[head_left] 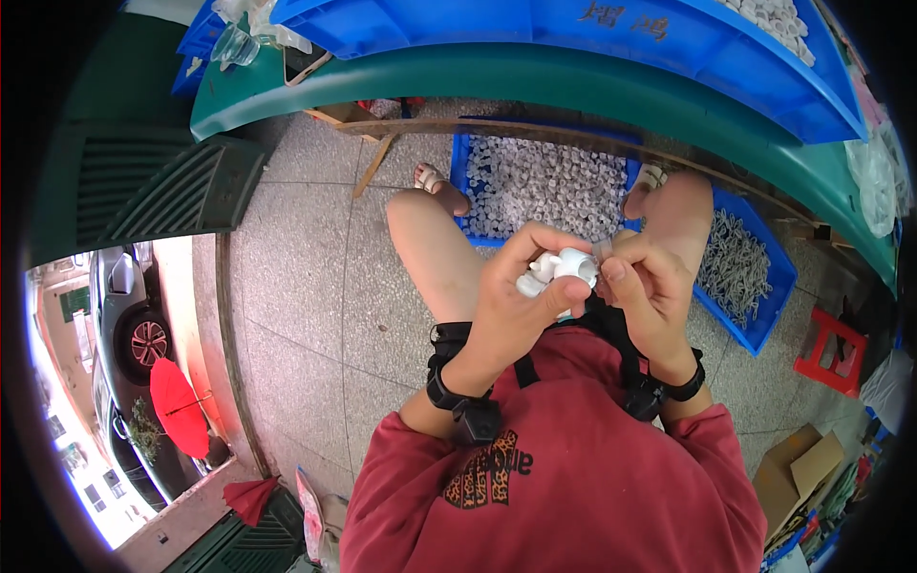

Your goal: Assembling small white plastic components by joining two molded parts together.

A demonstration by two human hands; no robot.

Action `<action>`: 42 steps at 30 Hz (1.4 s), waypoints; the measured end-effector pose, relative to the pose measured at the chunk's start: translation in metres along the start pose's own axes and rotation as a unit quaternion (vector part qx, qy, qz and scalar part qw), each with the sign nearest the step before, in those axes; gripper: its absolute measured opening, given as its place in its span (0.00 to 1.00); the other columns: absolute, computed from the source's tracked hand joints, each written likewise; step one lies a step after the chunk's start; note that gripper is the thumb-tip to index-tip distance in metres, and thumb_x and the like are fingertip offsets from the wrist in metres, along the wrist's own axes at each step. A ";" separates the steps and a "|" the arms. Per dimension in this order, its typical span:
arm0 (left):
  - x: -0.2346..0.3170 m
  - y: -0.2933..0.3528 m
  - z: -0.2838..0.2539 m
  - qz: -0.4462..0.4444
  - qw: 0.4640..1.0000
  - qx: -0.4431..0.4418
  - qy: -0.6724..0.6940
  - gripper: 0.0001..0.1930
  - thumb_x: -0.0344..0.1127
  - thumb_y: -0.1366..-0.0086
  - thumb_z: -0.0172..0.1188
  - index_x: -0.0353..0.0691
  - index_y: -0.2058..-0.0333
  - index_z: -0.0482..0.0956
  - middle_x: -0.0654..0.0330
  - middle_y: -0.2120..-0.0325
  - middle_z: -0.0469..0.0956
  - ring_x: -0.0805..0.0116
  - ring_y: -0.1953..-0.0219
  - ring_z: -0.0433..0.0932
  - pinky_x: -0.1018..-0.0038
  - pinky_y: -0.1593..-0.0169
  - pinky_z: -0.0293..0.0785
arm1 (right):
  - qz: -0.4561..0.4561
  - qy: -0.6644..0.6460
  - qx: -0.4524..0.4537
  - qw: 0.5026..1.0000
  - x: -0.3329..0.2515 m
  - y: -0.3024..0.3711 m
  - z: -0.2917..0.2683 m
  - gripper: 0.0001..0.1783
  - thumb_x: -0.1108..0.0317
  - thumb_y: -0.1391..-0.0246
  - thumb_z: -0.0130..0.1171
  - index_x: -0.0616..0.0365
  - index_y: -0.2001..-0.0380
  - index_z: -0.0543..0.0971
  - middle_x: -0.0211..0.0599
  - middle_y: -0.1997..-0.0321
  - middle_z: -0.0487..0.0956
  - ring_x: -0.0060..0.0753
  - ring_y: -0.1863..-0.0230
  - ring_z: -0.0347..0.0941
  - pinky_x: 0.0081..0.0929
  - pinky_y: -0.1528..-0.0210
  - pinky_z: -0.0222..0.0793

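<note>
Your left hand [511, 288] is half curled, grasping several glossy white plastic pieces [571, 267] between thumb and fingers above your lap. Your right hand [657, 285] pinches a small translucent piece [602, 250] right beside them; its fingers partly hide it. Beyond, on the floor, a blue tray [459, 172] holds small white round parts, its near edge partly blocked by your hands. Your right leg stands between it and another blue tray [776, 311] of grey looped pieces. Past your knees, a green surface [535, 84] bears a large blue crate [573, 27].
</note>
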State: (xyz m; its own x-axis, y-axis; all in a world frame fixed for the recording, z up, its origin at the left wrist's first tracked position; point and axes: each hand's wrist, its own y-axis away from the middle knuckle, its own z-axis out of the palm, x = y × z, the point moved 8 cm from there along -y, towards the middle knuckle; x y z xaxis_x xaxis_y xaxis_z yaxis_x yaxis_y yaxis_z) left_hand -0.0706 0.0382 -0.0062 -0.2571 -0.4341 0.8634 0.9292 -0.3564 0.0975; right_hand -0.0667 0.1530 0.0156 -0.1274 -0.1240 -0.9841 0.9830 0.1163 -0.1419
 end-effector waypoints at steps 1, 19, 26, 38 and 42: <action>0.000 0.000 -0.001 -0.004 1.000 0.000 -0.003 0.16 0.35 0.46 0.62 0.35 0.62 0.68 0.63 0.74 0.73 0.81 0.77 0.71 0.87 0.76 0.65 | -0.004 0.006 0.005 1.000 -0.001 0.000 -0.001 0.03 0.76 0.48 0.51 0.64 0.73 0.73 0.32 0.77 0.72 0.17 0.80 0.66 0.15 0.78 0.60; 0.002 0.005 0.004 -0.010 1.000 0.016 -0.009 0.14 0.33 0.46 0.62 0.36 0.63 0.69 0.64 0.75 0.72 0.82 0.79 0.70 0.88 0.77 0.65 | -0.015 0.017 0.017 1.000 -0.006 0.005 -0.002 0.04 0.76 0.48 0.51 0.64 0.74 0.73 0.32 0.79 0.71 0.18 0.80 0.65 0.15 0.78 0.59; 0.003 0.007 0.007 -0.004 1.000 0.009 -0.010 0.13 0.31 0.45 0.61 0.36 0.64 0.69 0.64 0.74 0.72 0.82 0.79 0.70 0.88 0.77 0.65 | -0.024 0.043 0.023 0.999 -0.010 0.008 -0.002 0.03 0.76 0.49 0.53 0.64 0.75 0.73 0.32 0.78 0.72 0.19 0.79 0.66 0.16 0.78 0.60; 0.002 -0.003 0.003 -0.022 0.998 0.038 -0.035 0.12 0.29 0.46 0.61 0.35 0.63 0.70 0.64 0.75 0.72 0.81 0.79 0.70 0.86 0.76 0.66 | -0.078 0.007 0.082 0.994 -0.006 0.003 -0.014 0.02 0.77 0.51 0.53 0.63 0.72 0.74 0.37 0.72 0.75 0.27 0.73 0.69 0.19 0.72 0.64; -0.010 -0.004 0.004 -0.035 0.995 0.049 -0.085 0.11 0.28 0.46 0.59 0.35 0.64 0.70 0.63 0.74 0.72 0.79 0.77 0.71 0.85 0.75 0.67 | -0.197 0.099 0.050 0.974 -0.032 0.014 -0.016 0.03 0.75 0.52 0.54 0.62 0.71 0.74 0.40 0.68 0.76 0.31 0.69 0.72 0.23 0.68 0.68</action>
State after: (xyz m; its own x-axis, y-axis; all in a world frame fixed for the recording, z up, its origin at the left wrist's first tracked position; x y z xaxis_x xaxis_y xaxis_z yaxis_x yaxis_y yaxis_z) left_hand -0.0702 0.0471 -0.0135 -0.2807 -0.2619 0.9234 0.9345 -0.2942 0.2006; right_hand -0.0507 0.1741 0.0434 -0.5102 0.0549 -0.8583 0.8596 0.0011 -0.5109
